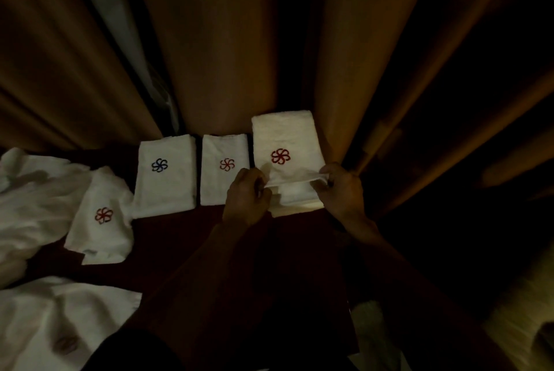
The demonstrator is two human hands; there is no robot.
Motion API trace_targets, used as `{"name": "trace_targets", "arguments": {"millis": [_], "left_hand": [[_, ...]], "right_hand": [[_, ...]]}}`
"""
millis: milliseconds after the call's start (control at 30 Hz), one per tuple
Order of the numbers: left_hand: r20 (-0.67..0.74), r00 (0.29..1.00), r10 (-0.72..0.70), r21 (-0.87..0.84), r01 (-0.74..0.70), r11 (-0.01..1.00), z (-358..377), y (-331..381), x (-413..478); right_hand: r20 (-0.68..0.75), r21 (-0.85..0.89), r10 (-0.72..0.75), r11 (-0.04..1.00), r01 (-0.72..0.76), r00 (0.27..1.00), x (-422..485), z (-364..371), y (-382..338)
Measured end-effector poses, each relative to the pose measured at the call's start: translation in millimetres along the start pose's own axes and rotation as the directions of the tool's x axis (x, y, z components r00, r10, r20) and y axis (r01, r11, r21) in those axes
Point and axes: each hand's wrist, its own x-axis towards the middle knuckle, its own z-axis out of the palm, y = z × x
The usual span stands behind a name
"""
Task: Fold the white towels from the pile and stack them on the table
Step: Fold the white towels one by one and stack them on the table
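Towel with the dark-red emblem [284, 142] has its near edge pinched and lifted between the curled fingers [260, 187] of my left hand [244, 198] and my right hand [341, 190], at the right end of the row on the dark surface [180, 238]. Just left lie the folded red-emblem towel [224, 178] and blue-emblem towel [165, 181]. Farther left are a looser towel [102, 220] and the rumpled pile [30, 199].

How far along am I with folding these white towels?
Done: the blue-emblem towel and the middle red-emblem towel lie folded side by side. In hand: left hand and right hand pinch the near edge of the rightmost towel. Left: a loosely folded towel and the crumpled pile on the left.
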Motion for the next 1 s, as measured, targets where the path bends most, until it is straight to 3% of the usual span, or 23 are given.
{"name": "trace_targets", "arguments": {"millis": [133, 367, 500, 600, 733, 1000], "left_hand": [[0.037, 0.999, -0.018, 0.007, 0.018, 1.000, -0.5, -8.0, -1.7], [0.047, 0.981, -0.189, -0.065, 0.192, 0.979, 2.7, 0.9, -2.4], [-0.013, 0.981, -0.195, -0.072, 0.194, 0.978, 3.6, 7.5, 6.8], [0.173, 0.951, -0.255, -0.163, 0.283, 0.945, 10.7, 8.6, 12.5], [0.342, 0.896, -0.285, -0.170, 0.357, 0.919, 23.3, 3.8, 12.9], [0.371, 0.885, -0.282, -0.177, 0.365, 0.914, 31.2, 0.3, 13.9]], "right_hand": [[-0.039, -0.041, -0.058, 0.998, 0.056, 0.998, -1.2, 0.1, 8.0], [0.081, -0.034, -0.086, 0.995, 0.089, 0.993, 6.8, -8.9, 1.8], [-0.026, 0.105, -0.008, 0.994, 0.011, 1.000, 13.6, -2.7, -4.6], [0.089, 0.001, -0.027, 1.000, 0.027, 0.996, 15.5, 13.1, 0.8], [0.279, -0.134, 0.111, 0.988, -0.075, 0.954, 16.3, 28.9, 17.7], [0.332, -0.041, 0.241, 0.970, -0.241, 0.912, 22.1, 35.6, 42.7]]}}
